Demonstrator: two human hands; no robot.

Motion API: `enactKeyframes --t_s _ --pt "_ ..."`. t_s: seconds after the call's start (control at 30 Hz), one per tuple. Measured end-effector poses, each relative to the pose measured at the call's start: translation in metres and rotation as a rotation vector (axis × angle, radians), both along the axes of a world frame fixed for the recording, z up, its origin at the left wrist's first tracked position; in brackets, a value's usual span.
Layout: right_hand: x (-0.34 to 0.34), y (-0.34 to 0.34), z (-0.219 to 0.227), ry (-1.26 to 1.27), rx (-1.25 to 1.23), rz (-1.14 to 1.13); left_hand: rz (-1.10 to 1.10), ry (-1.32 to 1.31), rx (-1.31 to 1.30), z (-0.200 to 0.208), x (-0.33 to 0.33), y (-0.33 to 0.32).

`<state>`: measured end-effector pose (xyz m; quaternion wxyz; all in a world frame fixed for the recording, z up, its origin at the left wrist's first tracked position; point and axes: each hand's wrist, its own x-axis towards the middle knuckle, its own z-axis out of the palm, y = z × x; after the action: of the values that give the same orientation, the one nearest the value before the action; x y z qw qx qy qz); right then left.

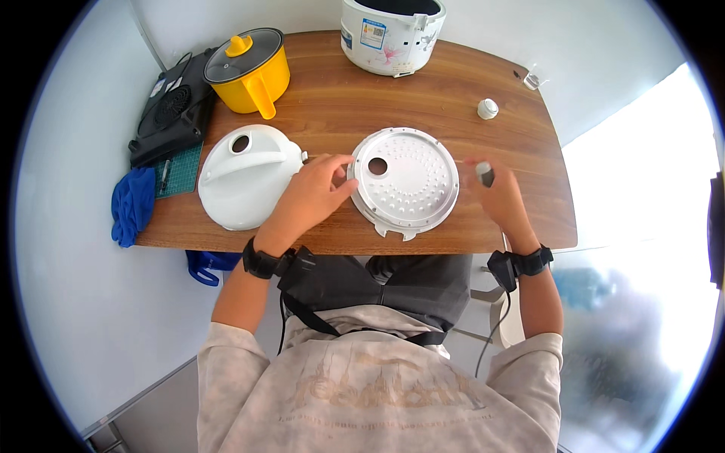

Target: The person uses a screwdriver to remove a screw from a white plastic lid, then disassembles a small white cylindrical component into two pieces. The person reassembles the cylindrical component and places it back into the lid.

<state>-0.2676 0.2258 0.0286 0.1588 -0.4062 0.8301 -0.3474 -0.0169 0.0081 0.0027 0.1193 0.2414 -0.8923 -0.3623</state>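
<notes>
A round silver-white inner lid (411,170) of a rice cooker lies on the wooden table, with raised dots, a rim of small holes and one large round hole. The thumb and forefinger of my left hand (321,189) hold it by its left rim. To its right, my right hand (502,198) is raised and closed round a short grey-and-white cylindrical handle (485,174); the rest of that tool is hidden or blurred. Left of my left hand sits the white domed outer lid (245,192), with a curved handle and a round opening.
At the back stands a white rice cooker body (389,45). A yellow pot (257,83) with a glass lid is at the back left, beside a black appliance (174,106), a green mat (181,172) and a blue cloth (134,205). A small white cap (488,109) lies back right, near a clear cup (535,78).
</notes>
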Motion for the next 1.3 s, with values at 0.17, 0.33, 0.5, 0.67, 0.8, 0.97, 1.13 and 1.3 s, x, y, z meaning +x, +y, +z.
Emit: enactKeyframes --t_s 0.17,0.33,0.5,0.67,0.8,0.97,1.13,1.3 --pt "-0.005 0.013 -0.033 0.065 0.068 0.17 -0.068 -0.097 -0.005 -0.006 -0.014 -0.015" --pt "-0.003 0.01 -0.036 -0.055 0.081 0.155 -0.036 -0.101 -0.027 -0.01 -0.019 -0.011" --pt "0.001 0.011 -0.026 -0.172 0.076 0.081 0.014 -0.06 0.09 -0.015 -0.015 -0.009" --pt "0.01 0.008 -0.014 -0.284 0.073 0.032 0.016 -0.035 0.218 -0.016 -0.014 -0.012" --pt "0.008 0.007 -0.015 -0.43 -0.011 0.024 0.039 0.044 0.368 -0.016 -0.01 -0.012" --pt "0.012 -0.009 -0.001 -0.613 -0.089 0.036 0.103 0.181 0.617 0.015 0.008 -0.014" --pt "0.038 -0.054 0.018 -0.691 -0.107 0.19 0.237 0.155 0.483 0.028 0.059 -0.048" --pt "0.075 -0.118 0.022 -0.754 -0.095 0.389 0.408 0.201 0.318 0.027 0.121 -0.079"
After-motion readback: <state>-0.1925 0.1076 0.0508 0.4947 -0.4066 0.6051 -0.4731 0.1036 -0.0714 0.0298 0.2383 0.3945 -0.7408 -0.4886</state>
